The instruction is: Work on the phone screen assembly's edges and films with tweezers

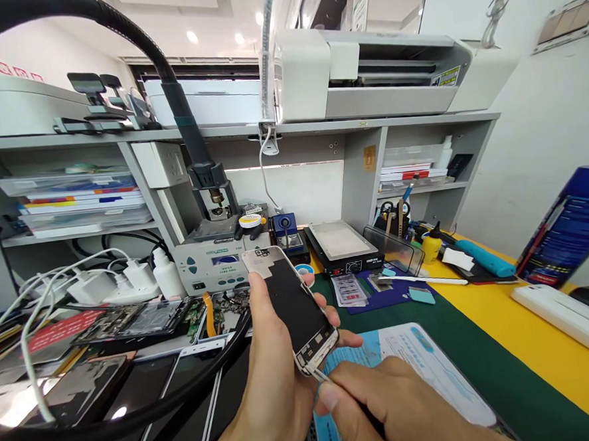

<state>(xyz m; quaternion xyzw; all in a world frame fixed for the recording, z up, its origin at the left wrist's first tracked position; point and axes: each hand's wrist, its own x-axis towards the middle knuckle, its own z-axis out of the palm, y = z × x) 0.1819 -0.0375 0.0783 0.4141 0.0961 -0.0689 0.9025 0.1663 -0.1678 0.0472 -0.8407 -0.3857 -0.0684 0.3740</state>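
Observation:
My left hand (273, 361) is wrapped round a phone screen assembly (292, 300), with the thumb along its left edge and the fingertips on its right edge. The assembly is tilted, its dark back facing me and its white-rimmed lower end nearest. My right hand (380, 401) pinches a thin metal tool (317, 372), apparently tweezers, whose tip meets the bottom edge of the assembly. Most of the tool is hidden in the fingers. Below both hands lies a blue and white mat (423, 365).
Several phones and screens (145, 389) lie at the left, crossed by a thick black hose (185, 393). Behind stand a grey hot-air station (210, 262) and a flat heating plate (343, 241). A yellow bottle (431, 245) and a blue-handled tool (486, 258) are at the right.

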